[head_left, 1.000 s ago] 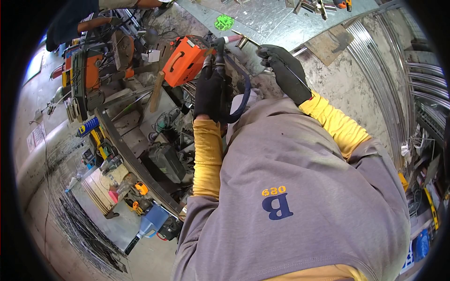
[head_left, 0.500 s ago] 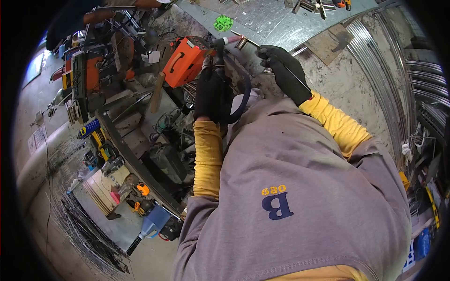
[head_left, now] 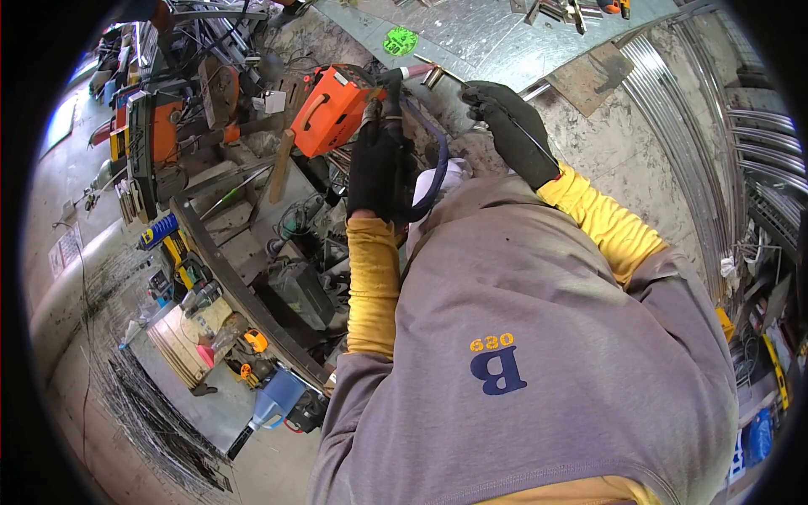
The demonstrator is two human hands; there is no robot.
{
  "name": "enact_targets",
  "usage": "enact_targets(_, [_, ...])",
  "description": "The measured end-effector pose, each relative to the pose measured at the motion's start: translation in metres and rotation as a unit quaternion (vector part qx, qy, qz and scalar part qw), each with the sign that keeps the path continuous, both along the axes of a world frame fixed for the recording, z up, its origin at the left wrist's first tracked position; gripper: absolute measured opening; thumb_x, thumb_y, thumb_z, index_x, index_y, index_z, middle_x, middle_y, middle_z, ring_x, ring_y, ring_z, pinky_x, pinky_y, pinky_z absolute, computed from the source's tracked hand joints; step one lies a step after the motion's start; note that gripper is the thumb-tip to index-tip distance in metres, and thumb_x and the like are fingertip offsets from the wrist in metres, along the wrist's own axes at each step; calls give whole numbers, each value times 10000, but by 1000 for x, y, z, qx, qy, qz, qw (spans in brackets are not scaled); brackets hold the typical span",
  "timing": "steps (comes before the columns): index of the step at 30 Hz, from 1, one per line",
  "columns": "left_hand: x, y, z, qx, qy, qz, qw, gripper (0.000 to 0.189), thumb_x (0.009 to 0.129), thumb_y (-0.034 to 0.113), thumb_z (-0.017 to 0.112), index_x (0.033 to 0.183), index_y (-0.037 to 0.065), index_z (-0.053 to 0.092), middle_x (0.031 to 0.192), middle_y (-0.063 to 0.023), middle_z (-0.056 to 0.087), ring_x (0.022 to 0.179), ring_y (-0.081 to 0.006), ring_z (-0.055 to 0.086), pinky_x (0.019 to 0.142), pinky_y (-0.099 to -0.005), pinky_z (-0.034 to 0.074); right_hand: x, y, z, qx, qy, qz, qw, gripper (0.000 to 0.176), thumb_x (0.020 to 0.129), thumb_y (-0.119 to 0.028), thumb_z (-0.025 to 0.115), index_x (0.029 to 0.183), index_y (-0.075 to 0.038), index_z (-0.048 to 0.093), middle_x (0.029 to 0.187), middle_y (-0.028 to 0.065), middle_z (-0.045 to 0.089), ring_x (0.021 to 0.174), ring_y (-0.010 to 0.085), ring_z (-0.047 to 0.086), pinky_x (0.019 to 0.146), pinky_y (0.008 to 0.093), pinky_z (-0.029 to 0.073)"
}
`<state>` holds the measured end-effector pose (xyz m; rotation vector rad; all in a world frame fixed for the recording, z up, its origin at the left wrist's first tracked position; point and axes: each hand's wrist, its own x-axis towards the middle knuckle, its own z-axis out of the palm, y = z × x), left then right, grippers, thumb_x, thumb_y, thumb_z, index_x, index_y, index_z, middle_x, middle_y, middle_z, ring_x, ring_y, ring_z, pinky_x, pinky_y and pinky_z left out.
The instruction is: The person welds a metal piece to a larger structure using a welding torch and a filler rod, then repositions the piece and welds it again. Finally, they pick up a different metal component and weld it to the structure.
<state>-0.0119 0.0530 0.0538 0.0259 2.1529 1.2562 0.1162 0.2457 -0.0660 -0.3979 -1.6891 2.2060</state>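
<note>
My left hand (head_left: 380,172), in a black glove, is closed round a TIG welding torch (head_left: 393,91). The torch has a black head, a pink nozzle (head_left: 416,71) pointing right, and a dark blue cable (head_left: 439,172) looping down beside the wrist. My gloved right hand (head_left: 509,130) pinches a thin metal filler rod (head_left: 528,133), which runs back along the palm. The rod's far end reaches up-left, close to the nozzle. Just below the nozzle and rod is a short metal tube piece (head_left: 433,77) at the edge of the metal tabletop (head_left: 480,42).
An orange case (head_left: 324,114) with a handle stands left of my left hand. Long metal tubes (head_left: 673,126) lie at right, near a stained plate (head_left: 593,80). Tools and scrap crowd the left, with a blue jug (head_left: 280,396) lower down. A green round sticker (head_left: 400,40) marks the tabletop.
A dark shape and a brown piece at the upper left have largely moved out of view, uncovering more metal parts. My hands, torch and rod stay almost in place.
</note>
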Motion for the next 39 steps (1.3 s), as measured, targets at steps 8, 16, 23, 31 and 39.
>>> enact_targets(8, [5, 5, 4, 49, -69, 85, 993, 615, 1153, 292, 610, 1715, 126, 426, 943, -3, 658, 698, -81, 600, 629, -273, 513, 2, 8, -25, 566, 59, -70, 820, 364, 1186, -209, 535, 1462, -1, 652, 1361, 108, 747, 1163, 172, 709, 1047, 357, 579])
enact_targets(16, [2, -2, 0, -5, 36, -18, 999, 636, 1150, 287, 608, 1724, 114, 394, 903, 9, 629, 692, -80, 591, 611, -276, 495, -4, -3, -10, -46, 4, -4, 999, 355, 1168, -174, 558, 1470, -15, 655, 1383, 96, 735, 1124, 160, 702, 1028, 338, 577])
enact_targets(23, [0, -3, -2, 55, -47, 35, 997, 659, 1152, 308, 607, 1733, 105, 370, 894, 14, 615, 666, -81, 585, 581, -272, 487, -3, -4, -10, -15, 14, -20, 1000, 338, 1139, -124, 544, 1426, -2, 677, 1337, 95, 734, 1089, 155, 709, 984, 322, 580])
enact_targets(31, [6, 4, 9, 35, -33, 43, 998, 664, 1148, 303, 620, 1735, 115, 374, 893, 19, 634, 660, -85, 612, 573, -273, 496, -2, -2, -5, 40, -10, -6, 999, 349, 1183, -155, 511, 1465, -5, 652, 1386, 106, 733, 1203, 169, 711, 1053, 334, 575])
enact_targets(39, [-8, -27, -36, 156, -109, 77, 979, 548, 1143, 210, 607, 1670, 121, 486, 1003, -39, 703, 718, -129, 658, 627, -302, 544, -1, 3, -25, 511, 103, -102, 847, 471, 896, 34, 754, 1356, -55, 702, 1308, 144, 764, 1148, 374, 724, 998, 442, 606])
